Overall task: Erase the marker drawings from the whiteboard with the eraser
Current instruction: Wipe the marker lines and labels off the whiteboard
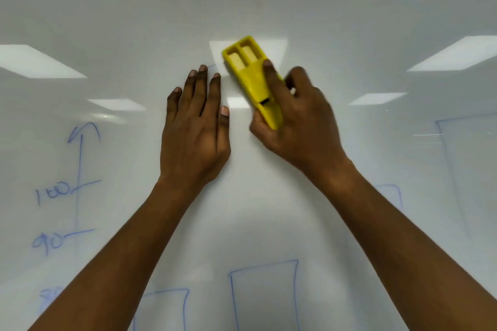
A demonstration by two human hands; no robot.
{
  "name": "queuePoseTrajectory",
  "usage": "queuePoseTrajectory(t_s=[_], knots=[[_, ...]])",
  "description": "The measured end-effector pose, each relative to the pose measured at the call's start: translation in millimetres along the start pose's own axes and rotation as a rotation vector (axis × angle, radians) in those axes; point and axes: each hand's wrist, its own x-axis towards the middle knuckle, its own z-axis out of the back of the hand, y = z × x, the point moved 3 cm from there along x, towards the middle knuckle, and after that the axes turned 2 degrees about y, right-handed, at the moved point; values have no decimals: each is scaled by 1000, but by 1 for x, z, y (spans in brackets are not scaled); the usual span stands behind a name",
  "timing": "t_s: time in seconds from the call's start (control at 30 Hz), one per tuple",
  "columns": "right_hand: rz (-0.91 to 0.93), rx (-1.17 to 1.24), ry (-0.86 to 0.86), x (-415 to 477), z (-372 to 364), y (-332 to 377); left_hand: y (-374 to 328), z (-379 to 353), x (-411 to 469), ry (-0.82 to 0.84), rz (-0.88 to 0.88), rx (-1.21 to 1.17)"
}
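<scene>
A white whiteboard (269, 209) fills the view. My right hand (298, 118) grips a yellow plastic eraser (251, 75), pressed on the board at upper centre and angled up to the left. My left hand (196, 126) lies flat on the board just left of the eraser, fingers apart, holding nothing. Blue marker drawings remain: a vertical axis with an arrow (80, 158) and the labels 100 (52, 193) and 90 (49, 243) at the left, bar outlines (263, 293) at the bottom, and more bar lines (454, 169) at the right. A short blue mark (212, 65) shows above my left fingertips.
Ceiling lights reflect as bright patches (35, 60) on the glossy board at left, centre and right. The upper part of the board carries no drawings.
</scene>
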Motion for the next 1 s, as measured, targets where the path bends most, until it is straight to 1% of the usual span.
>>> queuePoseTrajectory(t_s=[0.03,0.13,0.17,0.2,0.23,0.27,0.37,0.43,0.47,0.53,0.63,0.7,0.73,0.77,0.9,0.97,1.0], knots=[[-59,-25,-36,-6,5,-10,0,0,0,-2,2,0],[-328,-52,-130,-1,14,-38,-2,0,-1,3,14,-3],[-385,-52,-143,8,13,-41,-2,0,-1,8,16,-6],[-401,-54,-139,18,9,-38,-2,-1,-1,12,16,-9],[-368,-47,-117,28,4,-31,-1,-1,-1,13,13,-12],[-289,-25,-82,35,-3,-20,-1,-1,-1,8,10,-18],[10,36,20,38,-17,11,-1,1,-3,-51,27,-97],[105,58,47,27,-16,18,1,4,-4,-97,75,-197],[114,59,42,20,-13,17,1,4,-5,-105,98,-228],[65,7,-10,7,-5,7,2,3,-7,-93,117,-223],[-124,-99,-99,6,2,-11,3,1,-7,-64,119,-183],[-209,-118,-100,19,-3,-11,2,1,-7,-58,115,-164],[-210,-112,-81,27,-8,-5,2,1,-7,-57,113,-161],[-177,-96,-59,34,-14,3,2,1,-8,-58,113,-165],[84,7,-2,29,-25,36,5,3,-6,-104,107,-182],[129,35,15,13,-19,36,6,3,-5,-108,113,-181],[114,22,10,5,-15,31,6,3,-6,-94,120,-174]])
